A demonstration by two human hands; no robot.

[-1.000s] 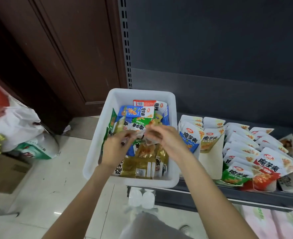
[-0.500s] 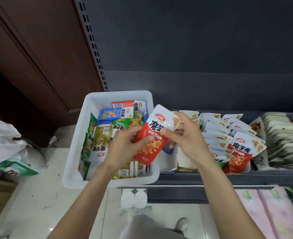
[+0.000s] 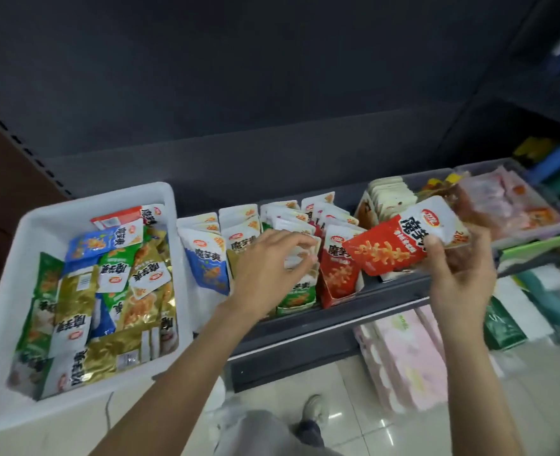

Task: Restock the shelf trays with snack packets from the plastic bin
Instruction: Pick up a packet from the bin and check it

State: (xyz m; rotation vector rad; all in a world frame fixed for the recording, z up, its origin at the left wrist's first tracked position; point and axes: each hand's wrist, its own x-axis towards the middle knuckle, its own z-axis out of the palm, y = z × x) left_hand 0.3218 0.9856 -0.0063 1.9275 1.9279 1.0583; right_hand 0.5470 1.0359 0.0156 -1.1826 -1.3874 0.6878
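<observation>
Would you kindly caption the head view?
Right hand holds red snack packet over shelf trays; left hand parts packets.

red packet point(image 3: 400, 245) in right hand point(image 3: 459, 278): "魔芋" in black, rest of word hidden by thumb, red oval logo unreadable, "20" at edge. blue packet point(image 3: 206, 261) in shelf tray: "魔芋爽". red tray packet point(image 3: 339, 258): "魔芋" showing. bin point(image 3: 84, 205) packets: "魔芋爽", several upside down. barcodes and small print too blurred.

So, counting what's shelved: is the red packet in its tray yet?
Not yet. The red packet is held by the right hand above the red tray.
</observation>
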